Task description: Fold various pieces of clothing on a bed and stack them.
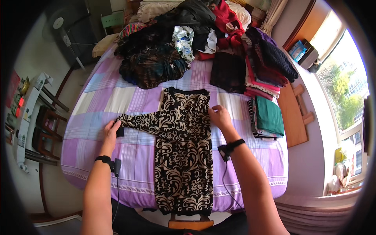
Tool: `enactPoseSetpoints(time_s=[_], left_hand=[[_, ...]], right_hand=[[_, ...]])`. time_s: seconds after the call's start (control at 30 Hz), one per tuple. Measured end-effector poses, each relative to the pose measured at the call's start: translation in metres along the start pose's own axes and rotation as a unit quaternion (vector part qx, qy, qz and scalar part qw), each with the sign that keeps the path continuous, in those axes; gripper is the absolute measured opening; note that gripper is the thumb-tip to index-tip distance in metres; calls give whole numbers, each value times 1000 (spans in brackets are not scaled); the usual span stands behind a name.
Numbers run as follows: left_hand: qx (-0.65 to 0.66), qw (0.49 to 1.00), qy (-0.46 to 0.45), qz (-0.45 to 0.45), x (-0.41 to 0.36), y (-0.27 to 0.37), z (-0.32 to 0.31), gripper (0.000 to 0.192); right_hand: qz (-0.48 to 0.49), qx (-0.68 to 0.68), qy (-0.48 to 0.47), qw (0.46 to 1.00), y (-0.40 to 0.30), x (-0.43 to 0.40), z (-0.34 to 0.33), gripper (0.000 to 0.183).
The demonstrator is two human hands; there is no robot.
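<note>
A black and beige scroll-patterned knit garment (184, 152) lies lengthwise on the checked purple bedspread (135, 158), neckline away from me and hem at the bed's near edge. Its left sleeve stretches out sideways over the bed. My left hand (112, 130) pinches that sleeve near its black cuff (120, 132). At the garment's right edge, below the shoulder, is my right hand (219, 117), fingers curled; whether they grip the fabric is unclear. No sleeve shows spread out on the right side. Each wrist wears a black strap with a cabled device.
A large heap of dark clothes (155, 64) covers the far left of the bed. Folded garments are stacked (264, 64) at the far right, with a green folded garment (269, 116) on a smaller pile nearer me. A wooden chair (191, 225) stands at the near edge.
</note>
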State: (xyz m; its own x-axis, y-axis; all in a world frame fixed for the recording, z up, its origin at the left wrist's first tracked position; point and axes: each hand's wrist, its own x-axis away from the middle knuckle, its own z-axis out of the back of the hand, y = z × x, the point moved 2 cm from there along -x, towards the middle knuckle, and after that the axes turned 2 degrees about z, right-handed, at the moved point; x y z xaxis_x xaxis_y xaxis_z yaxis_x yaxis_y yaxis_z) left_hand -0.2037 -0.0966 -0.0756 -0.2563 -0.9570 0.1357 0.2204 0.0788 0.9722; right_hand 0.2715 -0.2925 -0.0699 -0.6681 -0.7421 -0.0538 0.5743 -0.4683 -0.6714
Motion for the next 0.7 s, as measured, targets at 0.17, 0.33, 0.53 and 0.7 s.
enactPoseSetpoints(time_s=[0.17,0.33,0.53,0.7], left_hand=[[-136,980,91,-113,7,-33,-1,46],[-213,949,152,-177,11,-36,-14,56],[-194,957,136,-168,9,-39,-17,61],[-202,952,151,-175,9,-41,-16,58]], right_hand=[[-68,-16,-24,997,-32,-51,-18,56],[-61,35,-6,997,-23,-64,-30,47],[-97,-37,43,994,15,-79,-33,36],[-61,-49,10,997,4,-77,-28,34]])
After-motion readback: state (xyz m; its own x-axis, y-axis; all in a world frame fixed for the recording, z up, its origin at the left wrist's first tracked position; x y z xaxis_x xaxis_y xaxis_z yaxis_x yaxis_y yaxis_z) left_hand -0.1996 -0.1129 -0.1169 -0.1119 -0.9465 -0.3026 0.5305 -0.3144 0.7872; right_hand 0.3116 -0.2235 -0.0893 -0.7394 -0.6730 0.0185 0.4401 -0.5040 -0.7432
